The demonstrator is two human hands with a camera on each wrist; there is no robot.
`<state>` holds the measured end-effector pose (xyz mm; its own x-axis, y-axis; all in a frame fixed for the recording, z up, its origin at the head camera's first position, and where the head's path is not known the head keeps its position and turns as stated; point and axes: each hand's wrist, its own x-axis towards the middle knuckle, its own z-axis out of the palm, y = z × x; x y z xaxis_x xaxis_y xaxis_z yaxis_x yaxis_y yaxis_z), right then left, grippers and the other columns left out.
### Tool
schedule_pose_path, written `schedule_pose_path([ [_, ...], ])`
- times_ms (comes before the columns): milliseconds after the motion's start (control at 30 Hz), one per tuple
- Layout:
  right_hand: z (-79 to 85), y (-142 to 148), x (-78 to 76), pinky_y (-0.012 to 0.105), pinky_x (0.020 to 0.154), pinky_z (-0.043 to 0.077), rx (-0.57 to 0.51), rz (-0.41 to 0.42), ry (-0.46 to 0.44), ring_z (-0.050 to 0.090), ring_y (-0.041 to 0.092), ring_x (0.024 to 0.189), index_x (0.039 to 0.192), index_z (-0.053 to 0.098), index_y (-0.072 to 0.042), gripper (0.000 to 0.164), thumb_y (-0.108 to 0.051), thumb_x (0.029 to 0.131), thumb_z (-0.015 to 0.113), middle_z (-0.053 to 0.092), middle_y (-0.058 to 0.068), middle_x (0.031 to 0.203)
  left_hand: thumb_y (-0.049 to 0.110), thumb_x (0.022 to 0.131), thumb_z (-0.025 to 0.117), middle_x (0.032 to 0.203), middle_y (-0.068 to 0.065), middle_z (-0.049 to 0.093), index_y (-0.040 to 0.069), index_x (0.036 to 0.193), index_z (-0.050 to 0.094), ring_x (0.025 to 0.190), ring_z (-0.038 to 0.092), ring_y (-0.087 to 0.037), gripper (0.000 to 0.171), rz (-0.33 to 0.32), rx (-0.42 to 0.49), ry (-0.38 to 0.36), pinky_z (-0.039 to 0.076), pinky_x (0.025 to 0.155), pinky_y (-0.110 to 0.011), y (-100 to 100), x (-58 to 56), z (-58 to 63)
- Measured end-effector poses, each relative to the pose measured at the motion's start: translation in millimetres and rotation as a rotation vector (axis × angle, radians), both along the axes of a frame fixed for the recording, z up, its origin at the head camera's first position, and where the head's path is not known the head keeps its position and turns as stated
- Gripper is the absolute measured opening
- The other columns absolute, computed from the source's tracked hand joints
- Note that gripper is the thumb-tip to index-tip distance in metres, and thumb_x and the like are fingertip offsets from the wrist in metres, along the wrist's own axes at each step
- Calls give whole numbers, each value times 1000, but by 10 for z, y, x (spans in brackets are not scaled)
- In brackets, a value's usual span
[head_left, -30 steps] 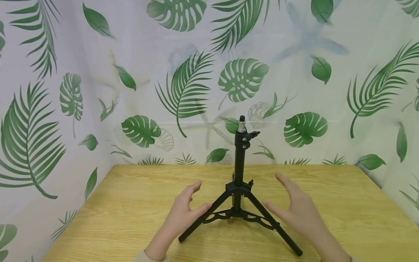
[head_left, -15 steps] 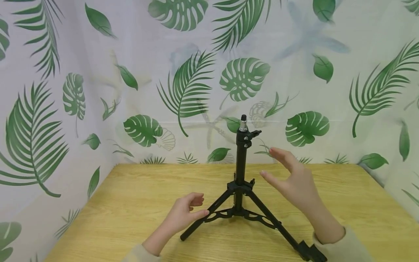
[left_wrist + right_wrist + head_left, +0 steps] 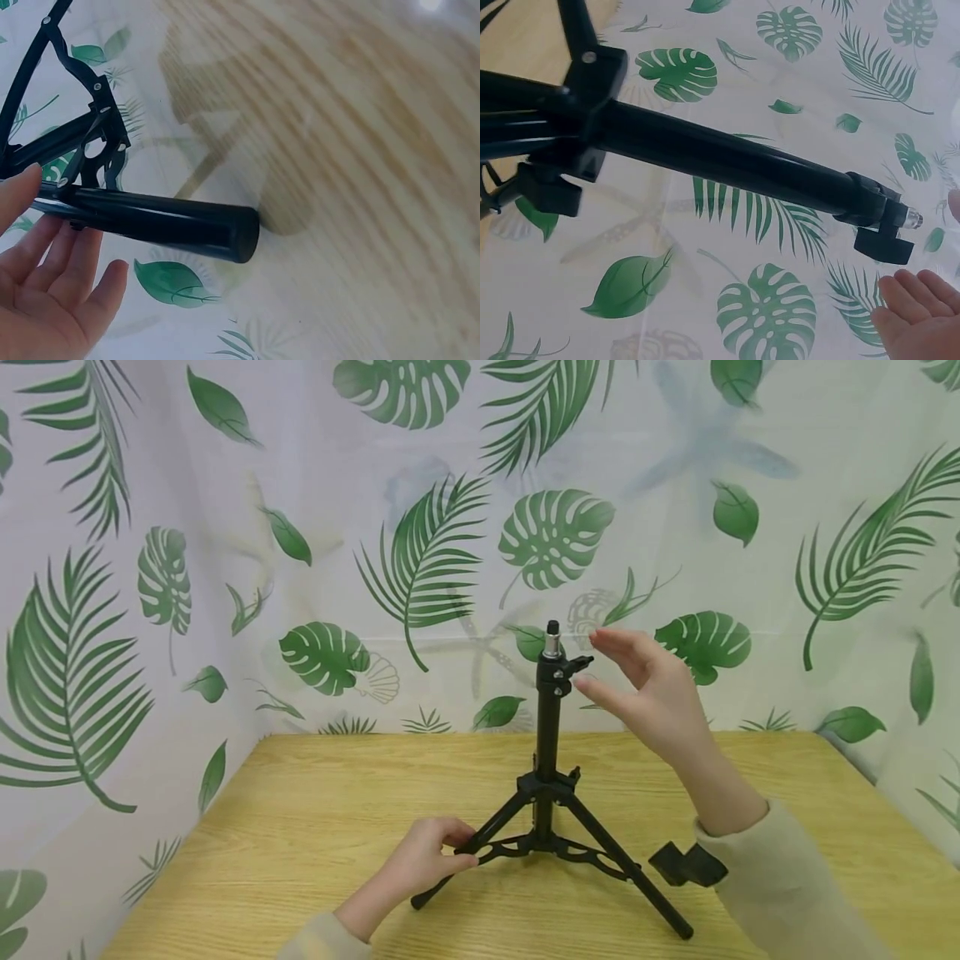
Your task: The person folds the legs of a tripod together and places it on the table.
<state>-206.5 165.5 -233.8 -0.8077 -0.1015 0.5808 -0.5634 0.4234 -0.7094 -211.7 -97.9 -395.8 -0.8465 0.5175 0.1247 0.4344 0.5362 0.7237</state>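
A black three-legged light stand (image 3: 550, 735) with a silver top stud stands upright on the wooden table. My left hand (image 3: 429, 860) holds its left leg low down, thumb in front and fingers behind. In the left wrist view, the left hand (image 3: 56, 292) has the leg (image 3: 172, 221) between thumb and fingers, near its round end. My right hand (image 3: 652, 693) hovers beside the top, thumb and fingers spread apart around the level of the clamp knob (image 3: 580, 664). The right wrist view shows that hand (image 3: 922, 315) near the knob (image 3: 883, 246), apart from it.
The wooden table (image 3: 300, 793) lies under the stand. A white curtain (image 3: 450, 693) with green leaf prints hangs behind and at both sides. A black camera mount (image 3: 688, 864) sits at my right wrist. A lower knob (image 3: 574, 774) juts from the stand's collar.
My right hand has risen from beside the right leg to the stand's top. The left hand has moved slightly down and closed round the left leg. The stand stays put.
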Motion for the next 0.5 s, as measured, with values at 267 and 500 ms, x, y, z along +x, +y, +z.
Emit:
schedule_pose_path([
  [267, 121, -180, -207, 31, 89, 40, -69, 73, -139, 51, 15, 108, 121, 49, -3, 50, -23, 79, 68, 54, 9, 117, 9, 75, 70, 74, 3, 62, 2, 84, 66, 69, 57, -8, 12, 21, -72, 28, 47, 66, -28, -23, 12, -10],
  [500, 128, -303, -277, 27, 74, 46, -151, -15, -124, 58, 14, 84, 105, 58, 1, 34, -20, 80, 67, 62, 12, 97, 12, 70, 74, 70, 5, 61, 5, 80, 65, 63, 55, -4, 15, 51, -127, 56, 44, 58, -21, -29, 21, -19],
])
